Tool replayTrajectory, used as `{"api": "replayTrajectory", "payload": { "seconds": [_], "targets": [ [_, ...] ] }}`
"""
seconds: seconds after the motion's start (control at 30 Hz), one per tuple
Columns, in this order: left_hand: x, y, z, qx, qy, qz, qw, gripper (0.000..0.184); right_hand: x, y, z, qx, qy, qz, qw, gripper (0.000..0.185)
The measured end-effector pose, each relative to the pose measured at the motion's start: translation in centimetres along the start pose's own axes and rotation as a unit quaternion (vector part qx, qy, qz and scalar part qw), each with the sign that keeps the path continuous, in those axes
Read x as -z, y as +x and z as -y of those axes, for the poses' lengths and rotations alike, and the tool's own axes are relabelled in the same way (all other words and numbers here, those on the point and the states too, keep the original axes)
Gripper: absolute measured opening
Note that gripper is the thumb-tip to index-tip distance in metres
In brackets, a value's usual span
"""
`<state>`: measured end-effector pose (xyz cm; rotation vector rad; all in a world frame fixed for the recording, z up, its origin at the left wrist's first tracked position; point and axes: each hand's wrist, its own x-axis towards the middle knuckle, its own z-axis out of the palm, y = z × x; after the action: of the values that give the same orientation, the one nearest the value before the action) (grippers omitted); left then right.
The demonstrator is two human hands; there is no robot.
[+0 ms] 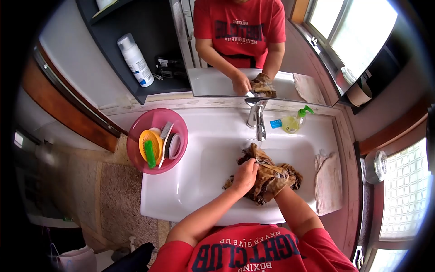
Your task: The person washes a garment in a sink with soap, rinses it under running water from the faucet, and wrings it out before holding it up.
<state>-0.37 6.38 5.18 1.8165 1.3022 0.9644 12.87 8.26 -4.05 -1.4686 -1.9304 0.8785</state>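
Note:
A wet, crumpled brown patterned cloth (271,174) is bunched in the white sink, just below the chrome faucet (256,119). My left hand (245,176) is closed on the cloth's left side, pinching a fold near the spout. Folds of the same cloth cover most of my right hand (269,196), which holds it from the near side; those fingers are hidden. Part of the cloth hangs down to the basin floor. Water seems to run from the spout onto its top edge. The mirror repeats both hands and the cloth.
A pink basin (134,154) with brushes and a yellow strainer stands on the sink's left corner. Behind the faucet's right side are a green-pump soap bottle (291,123) and a blue packet (276,123). A folded cloth (328,186) lies along the right rim.

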Motion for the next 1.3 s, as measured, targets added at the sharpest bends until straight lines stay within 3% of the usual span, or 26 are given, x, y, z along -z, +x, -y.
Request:
{"api": "replayTrajectory", "payload": {
  "seconds": [0.13, 0.17, 0.2, 0.27, 0.3, 0.33, 0.37, 0.4, 0.47, 0.5, 0.53, 0.63, 0.67, 0.73, 0.8, 0.83, 0.9, 0.93, 1.0, 1.07, 1.1, 1.13, 1.2, 1.27, 1.3],
  "targets": [
    [3.5, 1.2, 2.7, 0.022, 0.043, -0.052, 0.997, 0.014, 2.6, 0.0, 2.2, 0.186, -0.296, 0.094, 0.932, 0.036],
    [4.2, 1.6, 5.5, 0.055, 0.039, -0.093, 0.993, 0.016, 3.9, -0.7, 8.2, 0.118, -0.242, 0.068, 0.961, 0.035],
    [5.7, 2.0, 7.1, 0.057, 0.082, -0.128, 0.987, 0.017, 3.0, -0.1, 6.9, 0.108, -0.241, 0.062, 0.962, 0.035],
    [8.7, 2.7, 9.5, 0.189, 0.069, -0.157, 0.967, 0.017, 0.5, 0.9, 3.0, 0.135, -0.334, 0.292, 0.886, 0.033],
    [9.3, 2.7, 13.2, 0.173, 0.128, -0.187, 0.958, 0.017, 0.3, 0.7, 4.3, 0.129, -0.333, 0.29, 0.888, 0.033],
    [9.2, 2.4, 16.2, 0.157, 0.185, -0.218, 0.945, 0.018, 0.7, 0.3, 7.1, 0.134, -0.367, 0.37, 0.843, 0.03],
    [9.4, 2.2, 15.5, 0.14, 0.296, -0.18, 0.928, 0.023, 1.1, -0.2, 8.9, 0.139, -0.397, 0.448, 0.789, 0.027],
    [9.1, 2.2, 14.4, 0.138, 0.295, -0.175, 0.929, 0.023, 1.3, -1.1, 9.4, 0.134, -0.395, 0.447, 0.791, 0.027],
    [6.8, 2.2, 11.7, -0.043, 0.31, -0.125, 0.942, 0.024, 0.6, -3.4, 10.0, 0.04, -0.326, 0.38, 0.865, 0.025],
    [5.3, 2.6, 10.8, -0.04, 0.254, -0.034, 0.966, 0.024, 0.3, -4.2, 9.6, 0.096, -0.317, 0.363, 0.871, 0.022],
    [3.6, 3.2, 9.6, -0.037, 0.195, 0.056, 0.979, 0.023, 0.0, -4.6, 9.8, 0.09, -0.316, 0.362, 0.873, 0.022],
    [-1.0, 3.9, 5.7, -0.073, 0.097, 0.211, 0.97, 0.027, -0.1, -6.0, 10.7, 0.197, -0.331, 0.332, 0.861, 0.029],
    [-2.3, 4.1, 4.7, -0.096, 0.1, 0.244, 0.96, 0.032, 0.2, -6.2, 11.1, 0.191, -0.332, 0.33, 0.863, 0.029],
    [-4.8, 4.1, 3.9, -0.163, 0.215, 0.269, 0.925, 0.051, 1.0, -6.0, 12.8, 0.14, -0.334, 0.453, 0.815, 0.033],
    [-6.4, 3.6, 4.5, -0.173, 0.287, 0.26, 0.906, 0.043, 1.4, -6.9, 11.8, 0.09, -0.368, 0.482, 0.79, 0.039],
    [-6.9, 4.1, 4.9, -0.177, 0.284, 0.263, 0.905, 0.043, 0.5, -8.6, 9.0, 0.092, -0.333, 0.403, 0.847, 0.043],
    [-7.0, 5.4, 6.1, -0.075, 0.339, 0.317, 0.883, 0.042, 0.7, -9.4, 7.1, 0.132, -0.286, 0.227, 0.922, 0.048],
    [-6.6, 5.7, 6.8, -0.039, 0.314, 0.299, 0.9, 0.035, 2.5, -9.2, 7.4, 0.128, -0.286, 0.225, 0.923, 0.048],
    [-5.8, 7.0, 11.0, 0.117, 0.103, 0.318, 0.935, 0.03, 7.1, -10.0, 7.3, 0.108, -0.173, 0.189, 0.961, 0.043],
    [-3.3, 7.6, 12.5, 0.242, -0.114, 0.241, 0.933, 0.027, 8.7, -11.0, 2.9, -0.002, -0.183, 0.281, 0.942, 0.039],
    [-2.4, 7.4, 14.7, 0.291, -0.254, 0.156, 0.909, 0.025, 8.3, -12.4, -2.1, 0.022, -0.203, 0.253, 0.946, 0.037],
    [-1.5, 7.7, 18.0, 0.345, -0.344, 0.133, 0.863, 0.025, 7.6, -13.1, -5.8, 0.048, -0.223, 0.226, 0.947, 0.036],
    [1.0, 7.3, 17.1, 0.363, -0.475, 0.03, 0.801, 0.026, 15.3, -11.9, 4.7, -0.192, -0.225, 0.204, 0.933, 0.034],
    [3.1, 6.5, 16.1, 0.382, -0.485, 0.002, 0.787, 0.027, 15.1, -12.8, 0.9, -0.27, -0.301, 0.173, 0.898, 0.035],
    [3.9, 6.0, 15.8, 0.403, -0.495, -0.019, 0.77, 0.027, 15.4, -12.4, 2.3, -0.264, -0.303, 0.178, 0.898, 0.035]
  ]
}}
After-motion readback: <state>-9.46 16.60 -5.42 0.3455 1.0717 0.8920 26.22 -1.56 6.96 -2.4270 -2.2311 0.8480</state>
